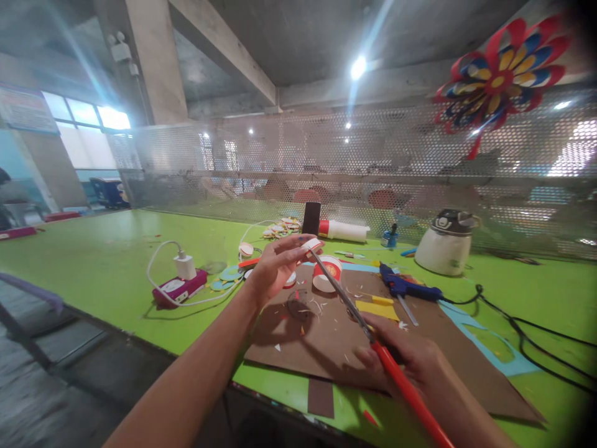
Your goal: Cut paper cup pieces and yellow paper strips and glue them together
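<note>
My left hand (280, 264) pinches a small white paper piece with a red edge (313, 245) above the board. My right hand (405, 348) grips red-handled scissors (347, 302), whose long metal blades reach up to that piece; the tip touches or overlaps it. Just behind the blades a red and white paper cup piece (321, 274) stands on a brown cardboard sheet (289, 348). Paper clippings lie scattered over the cardboard, along with yellow paper pieces (377, 309).
A blue glue gun (405, 286) with a black cord lies right. Behind are a white-and-black spray bottle (445, 246), a phone (311, 219) and paper cups (347, 231). At left sits a purple power strip (181, 289). A paper flower (501, 81) hangs upper right before a perforated screen.
</note>
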The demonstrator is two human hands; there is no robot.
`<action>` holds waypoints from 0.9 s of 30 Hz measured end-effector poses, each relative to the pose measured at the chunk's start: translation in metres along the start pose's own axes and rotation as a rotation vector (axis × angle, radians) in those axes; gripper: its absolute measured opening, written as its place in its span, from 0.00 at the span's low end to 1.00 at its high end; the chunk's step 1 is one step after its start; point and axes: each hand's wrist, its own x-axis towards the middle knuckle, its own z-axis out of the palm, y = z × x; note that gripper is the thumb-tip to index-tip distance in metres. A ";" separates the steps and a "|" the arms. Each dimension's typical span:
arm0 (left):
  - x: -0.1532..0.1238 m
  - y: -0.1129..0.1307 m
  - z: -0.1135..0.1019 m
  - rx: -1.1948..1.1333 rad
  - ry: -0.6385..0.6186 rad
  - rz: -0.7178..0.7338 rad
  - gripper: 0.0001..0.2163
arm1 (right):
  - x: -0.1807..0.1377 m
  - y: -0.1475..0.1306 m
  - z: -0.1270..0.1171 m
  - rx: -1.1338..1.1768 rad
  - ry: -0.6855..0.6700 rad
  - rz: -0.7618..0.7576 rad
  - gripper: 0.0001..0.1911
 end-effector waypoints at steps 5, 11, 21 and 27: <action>0.000 0.001 0.000 0.002 -0.002 -0.015 0.11 | -0.003 -0.004 -0.003 0.030 -0.056 0.081 0.18; -0.001 0.004 0.003 -0.015 0.018 -0.043 0.11 | -0.006 -0.004 -0.002 0.046 -0.045 0.097 0.19; -0.002 0.005 0.004 -0.001 0.029 -0.054 0.12 | -0.002 -0.004 -0.003 0.045 -0.066 0.077 0.19; -0.001 0.004 0.004 0.013 0.032 -0.050 0.12 | -0.002 -0.003 -0.003 0.059 -0.058 0.084 0.18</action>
